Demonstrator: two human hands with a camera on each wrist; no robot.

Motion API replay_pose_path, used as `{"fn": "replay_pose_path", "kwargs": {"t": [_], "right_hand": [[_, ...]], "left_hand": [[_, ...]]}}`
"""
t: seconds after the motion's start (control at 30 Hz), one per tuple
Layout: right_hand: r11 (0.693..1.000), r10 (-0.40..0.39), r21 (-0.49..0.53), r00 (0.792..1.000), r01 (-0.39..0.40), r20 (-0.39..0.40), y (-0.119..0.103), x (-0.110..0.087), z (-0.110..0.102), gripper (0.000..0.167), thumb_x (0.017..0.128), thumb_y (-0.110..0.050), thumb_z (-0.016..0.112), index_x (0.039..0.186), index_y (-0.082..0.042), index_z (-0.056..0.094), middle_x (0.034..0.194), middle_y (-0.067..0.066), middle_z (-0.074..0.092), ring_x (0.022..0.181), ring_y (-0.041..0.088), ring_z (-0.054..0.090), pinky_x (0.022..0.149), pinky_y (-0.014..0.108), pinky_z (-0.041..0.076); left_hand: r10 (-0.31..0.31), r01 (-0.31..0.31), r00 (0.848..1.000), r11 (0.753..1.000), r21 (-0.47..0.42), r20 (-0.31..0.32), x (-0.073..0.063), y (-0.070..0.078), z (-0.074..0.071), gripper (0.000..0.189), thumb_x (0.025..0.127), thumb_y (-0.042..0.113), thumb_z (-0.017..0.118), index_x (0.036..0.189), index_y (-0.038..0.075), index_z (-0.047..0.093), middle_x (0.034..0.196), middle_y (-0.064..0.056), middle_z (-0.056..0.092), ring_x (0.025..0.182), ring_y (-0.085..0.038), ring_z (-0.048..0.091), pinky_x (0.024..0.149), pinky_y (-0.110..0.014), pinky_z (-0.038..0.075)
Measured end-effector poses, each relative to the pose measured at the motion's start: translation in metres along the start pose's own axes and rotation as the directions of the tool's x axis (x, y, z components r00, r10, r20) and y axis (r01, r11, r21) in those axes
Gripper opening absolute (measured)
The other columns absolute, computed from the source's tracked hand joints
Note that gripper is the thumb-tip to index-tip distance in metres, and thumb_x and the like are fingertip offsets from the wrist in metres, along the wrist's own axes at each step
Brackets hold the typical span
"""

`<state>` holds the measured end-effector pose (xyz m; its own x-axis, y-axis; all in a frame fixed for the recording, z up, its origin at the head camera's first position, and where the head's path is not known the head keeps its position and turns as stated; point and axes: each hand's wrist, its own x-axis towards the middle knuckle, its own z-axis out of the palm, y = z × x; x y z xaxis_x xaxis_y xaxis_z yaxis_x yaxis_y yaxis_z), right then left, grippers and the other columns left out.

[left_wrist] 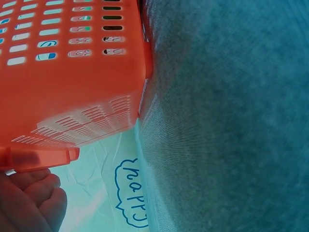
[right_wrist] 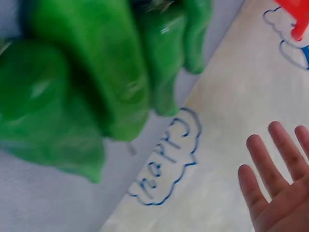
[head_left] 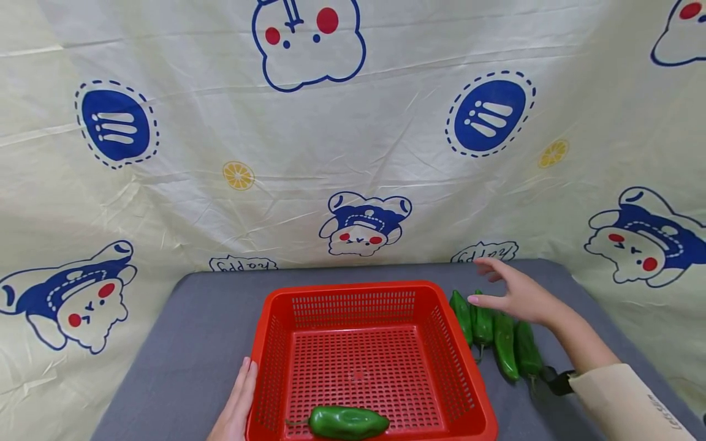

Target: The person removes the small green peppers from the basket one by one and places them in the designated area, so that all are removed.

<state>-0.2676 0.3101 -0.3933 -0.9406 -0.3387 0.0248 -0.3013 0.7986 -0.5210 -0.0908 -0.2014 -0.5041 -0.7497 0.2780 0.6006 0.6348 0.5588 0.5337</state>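
Observation:
A red plastic basket (head_left: 358,367) stands on the grey table. Inside it, near the front wall, lies one green pepper (head_left: 349,422) with its stem to the left. My left hand (head_left: 238,401) rests against the basket's left side, fingers extended along the outside; in the left wrist view its fingertips (left_wrist: 53,203) are right at the rim. To the right of the basket, several green peppers (head_left: 504,346) lie side by side. My right hand (head_left: 521,297) is raised over them with fingers spread and nothing held; the right wrist view shows its fingers apart from the peppers (right_wrist: 116,72).
A pale printed cloth (head_left: 386,141) hangs behind the table's back edge. The grey tabletop (head_left: 182,361) extends to the left of the basket. A dark strap (head_left: 557,381) is around my right wrist, beside the rightmost pepper in the head view.

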Motion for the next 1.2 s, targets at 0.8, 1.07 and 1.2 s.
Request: {"fn": "replay_pose_path", "kwargs": {"t": [0.8,1.07,1.2], "right_hand": [[0.946,-0.231,0.258,0.967,0.198,0.104,-0.097,-0.013,0.047,0.078,0.085,-0.041,0.078,0.151,-0.025,0.040,0.137,0.012,0.057,0.121,0.035,0.055,0.080,0.037,0.059],[0.934,-0.258,0.310,0.937,0.180,0.234,-0.118,-0.029,0.074,0.076,0.086,-0.045,0.076,0.151,-0.029,0.040,0.139,0.002,0.057,0.119,0.025,0.059,0.087,0.042,0.057],[0.937,-0.272,0.300,0.910,0.177,0.313,-0.126,-0.033,0.084,0.074,0.085,-0.048,0.075,0.150,-0.038,0.040,0.146,-0.004,0.052,0.130,0.026,0.053,0.098,0.053,0.050]], "left_hand": [[-0.012,0.012,1.000,1.000,-0.023,0.003,0.001,0.002,-0.002,0.095,0.093,0.073,0.039,0.161,0.014,0.010,0.167,0.011,0.000,0.149,0.007,0.004,0.107,-0.001,0.012],[-0.019,0.019,1.000,0.999,-0.026,0.012,0.001,0.004,-0.002,0.096,0.092,0.075,0.035,0.161,0.014,0.009,0.166,0.016,-0.001,0.147,0.011,0.001,0.107,-0.001,0.010],[-0.008,0.008,1.000,1.000,-0.017,0.001,0.003,0.006,-0.003,0.096,0.092,0.076,0.033,0.161,0.014,0.009,0.167,0.013,0.000,0.149,0.009,0.002,0.108,-0.002,0.010]]}}
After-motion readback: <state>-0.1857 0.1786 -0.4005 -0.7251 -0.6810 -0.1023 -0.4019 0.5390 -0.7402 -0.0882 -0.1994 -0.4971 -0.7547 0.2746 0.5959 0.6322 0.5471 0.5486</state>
